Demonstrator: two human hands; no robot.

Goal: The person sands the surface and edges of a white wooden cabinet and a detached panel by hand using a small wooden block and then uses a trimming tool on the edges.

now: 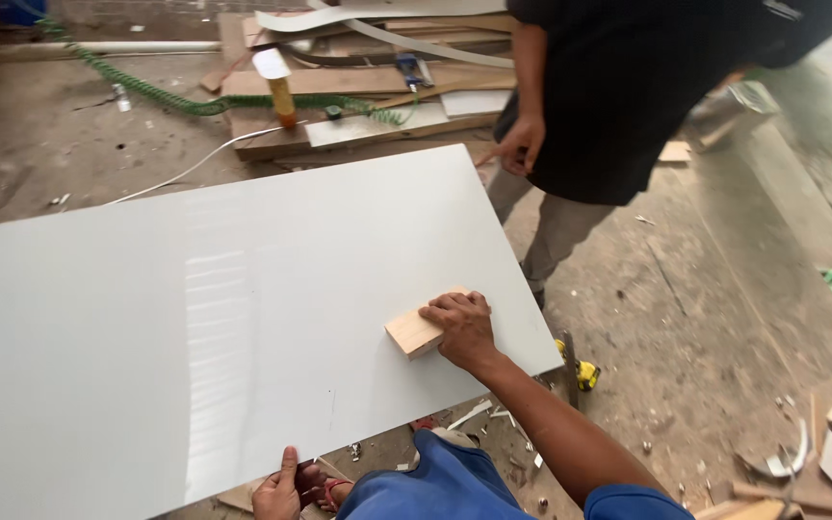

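A large glossy grey-white panel (pixel 195 289) lies flat and fills the left and middle of the head view. My right hand (pixel 462 327) presses a small pale wooden block (pixel 412 333) onto the panel near its right front corner. My left hand (pixel 281 489) grips the panel's near edge at the bottom, thumb on top. My blue-clad knee (pixel 435 481) shows between my arms.
Another person in a black shirt (pixel 618 96) stands just beyond the panel's right edge, one hand (pixel 520 144) hanging. Stacked boards (pixel 358 87), a green coiled hose (pixel 175 96) and a white cable lie behind. A yellow tool (pixel 585 374) and wood scraps (pixel 820 472) lie on the dusty floor.
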